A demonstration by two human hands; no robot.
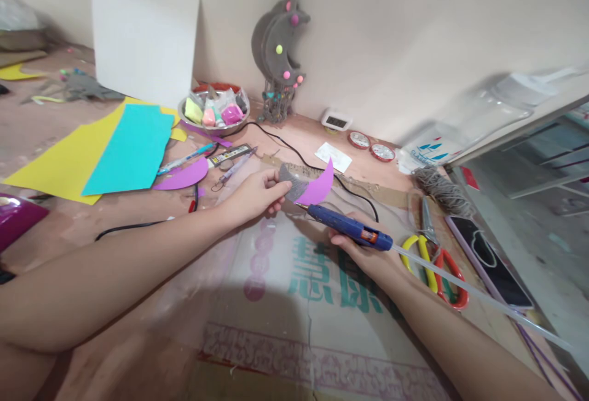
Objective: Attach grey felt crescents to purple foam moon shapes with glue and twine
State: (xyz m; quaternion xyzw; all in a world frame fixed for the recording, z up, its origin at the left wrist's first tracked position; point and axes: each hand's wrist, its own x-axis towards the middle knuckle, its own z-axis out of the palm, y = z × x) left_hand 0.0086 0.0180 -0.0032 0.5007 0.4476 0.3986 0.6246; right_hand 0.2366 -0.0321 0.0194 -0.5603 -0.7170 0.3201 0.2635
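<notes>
My left hand (260, 194) pinches the left end of a purple crescent (323, 184), whose near half is covered in grey yarn (298, 189). The crescent's right tip is bare purple and points up. In my right hand (368, 254) is a blue hot glue gun (338, 221), its metal nozzle close under the crescent where grey meets purple. I cannot tell whether the nozzle touches it. A long clear glue stick (464, 284) sticks out of the gun's back end. Both hands are above a printed cardboard sheet (280, 327).
Scissors (453, 281), yellow-handled pliers (426, 260), a phone (492, 260) and a grey yarn bundle (444, 189) lie at right. Turquoise (131, 149) and yellow sheets (59, 162) are at left. Behind stand a metal bowl (214, 128) and a grey moon ornament (271, 45). A black cord (294, 146) crosses the table.
</notes>
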